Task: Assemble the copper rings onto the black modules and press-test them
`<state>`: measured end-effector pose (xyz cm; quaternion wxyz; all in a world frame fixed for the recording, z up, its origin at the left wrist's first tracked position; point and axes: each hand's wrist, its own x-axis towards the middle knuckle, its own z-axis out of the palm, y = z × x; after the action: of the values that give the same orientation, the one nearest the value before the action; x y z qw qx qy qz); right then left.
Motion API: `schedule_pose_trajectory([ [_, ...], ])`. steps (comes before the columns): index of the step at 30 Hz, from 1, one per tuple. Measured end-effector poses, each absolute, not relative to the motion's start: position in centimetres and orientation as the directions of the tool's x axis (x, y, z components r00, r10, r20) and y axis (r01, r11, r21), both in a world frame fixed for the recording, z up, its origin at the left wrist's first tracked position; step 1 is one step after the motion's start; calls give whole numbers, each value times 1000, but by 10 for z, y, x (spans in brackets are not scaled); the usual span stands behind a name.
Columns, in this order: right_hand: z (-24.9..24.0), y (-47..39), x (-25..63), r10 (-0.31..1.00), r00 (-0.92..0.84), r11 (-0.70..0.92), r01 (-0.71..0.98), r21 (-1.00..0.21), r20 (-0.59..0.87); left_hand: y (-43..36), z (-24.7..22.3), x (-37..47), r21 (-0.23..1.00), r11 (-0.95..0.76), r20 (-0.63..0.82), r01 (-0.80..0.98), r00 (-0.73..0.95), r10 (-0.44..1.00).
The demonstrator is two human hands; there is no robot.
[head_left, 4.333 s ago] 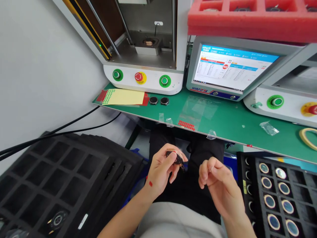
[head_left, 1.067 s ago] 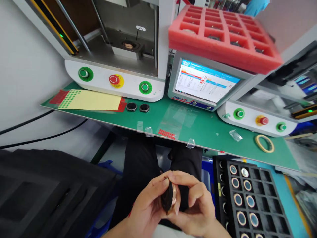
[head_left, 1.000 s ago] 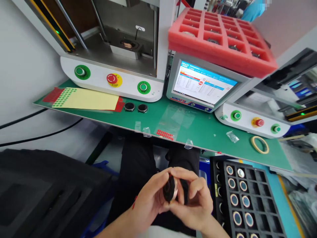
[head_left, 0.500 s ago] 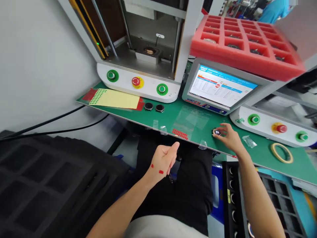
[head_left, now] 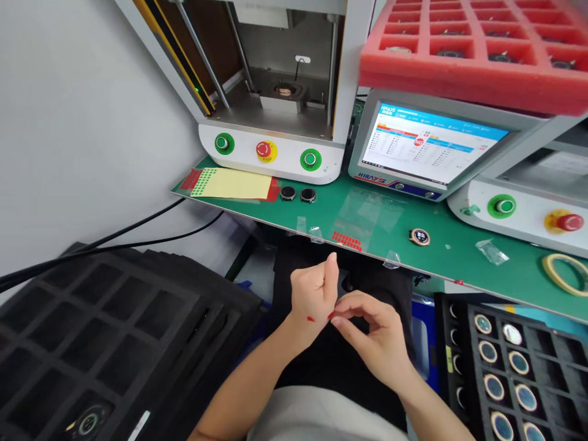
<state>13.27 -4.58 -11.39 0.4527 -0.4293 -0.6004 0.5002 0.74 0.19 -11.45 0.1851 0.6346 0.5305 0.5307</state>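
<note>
My left hand (head_left: 315,291) is curled into a fist with its thumb raised, above my lap in front of the bench edge. On its back sits a small red sticker (head_left: 311,318). My right hand (head_left: 374,334) reaches across to it, thumb and forefinger pinched on another red sticker (head_left: 331,315) at the side of the left hand. A gold-rimmed round watch (head_left: 419,237) with a lit display lies on the green mat (head_left: 285,214). Farther left lie two dark round watches, a left one (head_left: 288,193) and a right one (head_left: 308,195).
A sheet of red stickers (head_left: 348,240) lies at the bench edge. Behind stand a press machine (head_left: 271,153) and a screen (head_left: 429,147) under a red foam tray (head_left: 450,86). Black trays flank me, an left one (head_left: 92,318) and a right one with watch parts (head_left: 542,343). A tape roll (head_left: 567,272) sits right.
My right hand has let go of the gold-rimmed watch, leaving it on the mat, and has come over to my left hand, where it pinches a red sticker. The view has shifted.
</note>
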Motion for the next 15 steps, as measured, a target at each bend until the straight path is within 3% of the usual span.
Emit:
schedule_pose_trajectory([
  [4, -118, -45, 136, 982, -157, 110, 53, -993, 101, 4, -111, 12, 662, -489, 647, 569, -103, 756],
  [8, -117, -48, 136, 986, -80, 159, 139, -977, 149, 5, -112, 15, 573, -541, 726, 616, -76, 683],
  [12, -116, -49, 138, 959, -105, 280, 196, -940, 264, 4, -114, 18, 549, -521, 727, 653, -66, 683],
  [15, -118, -58, 146, 933, -118, 359, 254, -898, 339, 6, -115, 18, 566, -416, 661, 712, -90, 745],
])
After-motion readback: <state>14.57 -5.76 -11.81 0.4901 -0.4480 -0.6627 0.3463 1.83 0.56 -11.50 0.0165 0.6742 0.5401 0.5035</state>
